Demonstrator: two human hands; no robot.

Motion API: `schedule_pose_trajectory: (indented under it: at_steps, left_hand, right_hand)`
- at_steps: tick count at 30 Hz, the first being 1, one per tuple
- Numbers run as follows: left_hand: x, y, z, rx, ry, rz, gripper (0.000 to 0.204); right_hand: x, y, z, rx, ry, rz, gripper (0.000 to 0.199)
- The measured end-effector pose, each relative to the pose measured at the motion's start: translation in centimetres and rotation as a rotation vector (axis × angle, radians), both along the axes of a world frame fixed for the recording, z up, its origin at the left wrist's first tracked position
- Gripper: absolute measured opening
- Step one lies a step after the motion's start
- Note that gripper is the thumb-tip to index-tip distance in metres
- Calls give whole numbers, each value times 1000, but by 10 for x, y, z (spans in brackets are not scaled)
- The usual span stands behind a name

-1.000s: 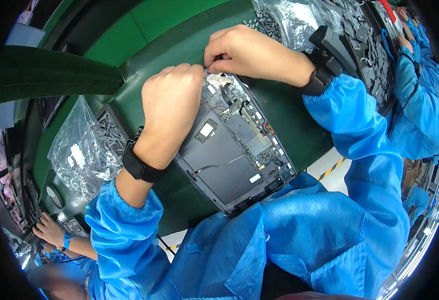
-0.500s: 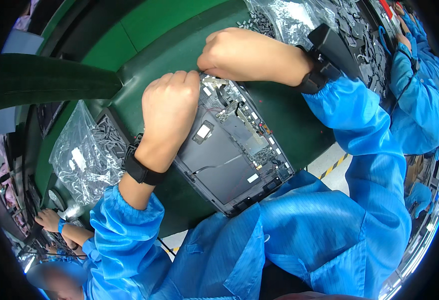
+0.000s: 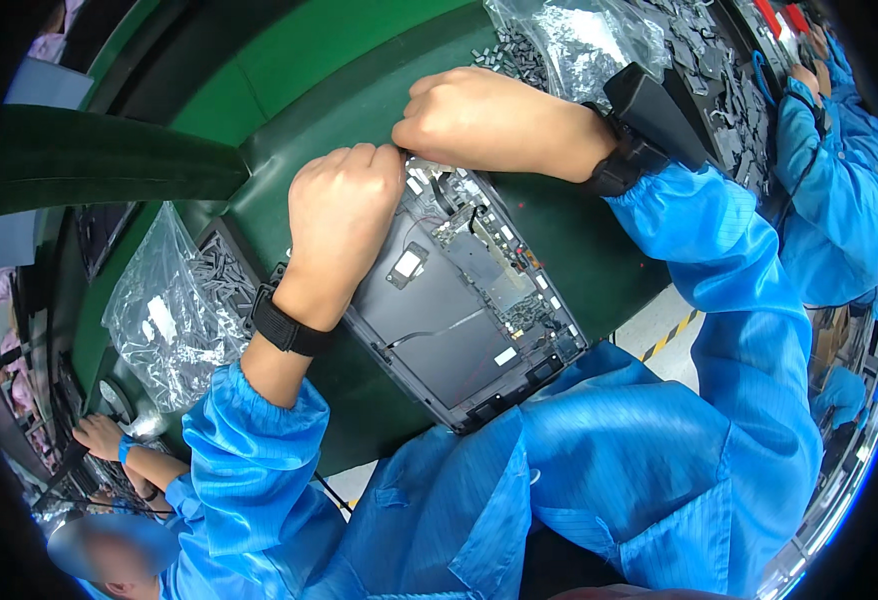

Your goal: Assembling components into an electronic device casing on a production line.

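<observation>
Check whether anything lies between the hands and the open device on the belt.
Nothing visible does: the left hand and right hand already rest on the far end of the device, fists touching.

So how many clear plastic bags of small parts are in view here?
2. One clear bag lies on the green surface just left of the left hand. The other bag sits at the top, beyond the right hand. More may be hidden past the frame edges.
</observation>
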State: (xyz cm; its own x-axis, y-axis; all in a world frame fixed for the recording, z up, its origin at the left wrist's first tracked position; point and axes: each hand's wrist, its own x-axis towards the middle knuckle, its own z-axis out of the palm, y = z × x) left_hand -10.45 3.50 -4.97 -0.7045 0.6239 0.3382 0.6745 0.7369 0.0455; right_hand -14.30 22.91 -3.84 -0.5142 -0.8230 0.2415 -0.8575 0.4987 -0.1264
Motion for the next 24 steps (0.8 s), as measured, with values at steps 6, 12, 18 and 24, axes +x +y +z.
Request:
schedule_pose_trajectory:
  at_steps: [6, 12, 18, 24]
  left_hand:
    - [5, -1, 4, 64, -41, 50, 7]
    - [8, -2, 10, 66, -135, 94, 12]
    - [11, -3, 11, 76, -169, 115, 13]
    - [10, -4, 13, 62, -193, 115, 14]
  right_hand:
    - [18, 9, 4, -227, 239, 56, 12]
    - [114, 29, 29, 71, 137, 50, 36]
    - [119, 35, 5, 74, 272, 99, 35]
    - [99, 32, 10, -104, 394, -60, 38]
